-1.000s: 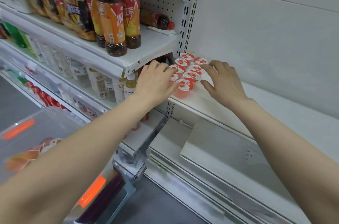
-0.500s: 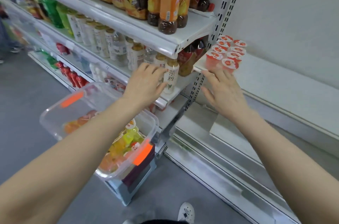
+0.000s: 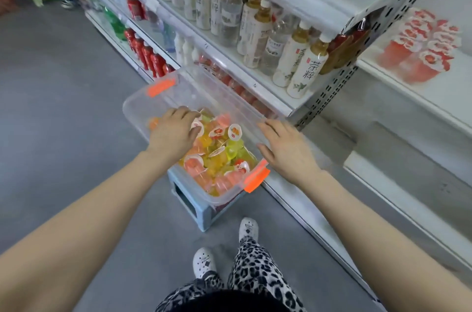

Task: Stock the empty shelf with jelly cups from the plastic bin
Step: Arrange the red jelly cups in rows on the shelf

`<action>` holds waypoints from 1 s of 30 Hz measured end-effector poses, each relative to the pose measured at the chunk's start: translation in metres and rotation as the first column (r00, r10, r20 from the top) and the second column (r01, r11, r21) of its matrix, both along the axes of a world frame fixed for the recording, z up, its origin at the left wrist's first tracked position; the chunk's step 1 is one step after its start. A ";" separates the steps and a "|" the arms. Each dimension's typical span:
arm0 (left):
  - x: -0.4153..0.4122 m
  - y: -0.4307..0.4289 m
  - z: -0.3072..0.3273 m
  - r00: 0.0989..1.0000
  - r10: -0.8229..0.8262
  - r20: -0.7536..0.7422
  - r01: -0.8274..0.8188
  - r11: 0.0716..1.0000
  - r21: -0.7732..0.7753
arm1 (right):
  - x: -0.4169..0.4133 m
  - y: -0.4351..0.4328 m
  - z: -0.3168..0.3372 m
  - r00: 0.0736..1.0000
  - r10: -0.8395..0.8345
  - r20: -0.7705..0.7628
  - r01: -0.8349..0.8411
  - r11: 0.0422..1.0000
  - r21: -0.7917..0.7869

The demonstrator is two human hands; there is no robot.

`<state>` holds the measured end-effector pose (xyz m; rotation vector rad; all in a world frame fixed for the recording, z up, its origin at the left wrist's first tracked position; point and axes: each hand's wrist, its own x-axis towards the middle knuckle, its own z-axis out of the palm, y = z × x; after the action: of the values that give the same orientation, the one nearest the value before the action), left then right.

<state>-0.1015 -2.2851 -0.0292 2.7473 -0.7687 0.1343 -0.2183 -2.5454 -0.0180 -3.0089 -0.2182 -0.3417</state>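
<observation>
Filling one clear orange-latched plastic bin [image 3: 139,107], coloured jelly cups [image 3: 217,158] are covered by the curled left hand [image 3: 173,132], grasp indiscernible; the right hand [image 3: 286,150] is spread. Roughly eight red cups [image 3: 421,48] are set on one white shelf [image 3: 454,89].

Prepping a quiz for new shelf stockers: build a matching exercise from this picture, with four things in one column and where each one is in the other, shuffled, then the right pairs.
Things
1. left hand
2. right hand
3. red jelly cups
4. plastic bin

Places
A. on the white shelf
B. on the blue stool
C. down among the mixed jelly cups in the bin
D. at the bin's rim nearest the shelving, fingers straight, holding nothing

Pairs: 1-C, 2-D, 3-A, 4-B
</observation>
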 end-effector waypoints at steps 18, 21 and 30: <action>0.014 0.049 -0.073 0.991 0.125 0.046 -0.126 0.992 0.025 | 0.141 0.063 -0.089 0.915 0.096 -0.391 -0.085 0.995 0.046; 0.013 0.048 -0.071 0.988 0.145 0.052 -0.147 0.989 0.032 | 0.154 0.075 -0.101 0.905 0.045 -0.423 -0.076 0.995 -0.057; 0.014 0.047 -0.073 0.990 0.137 0.034 -0.140 0.986 0.088 | 0.150 0.075 -0.095 0.912 0.059 -0.407 -0.046 0.998 0.041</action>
<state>-0.0872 -2.2383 -0.1025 2.8898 -0.6038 0.1705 -0.0688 -2.4700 -0.1135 -2.9480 -0.2508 0.2883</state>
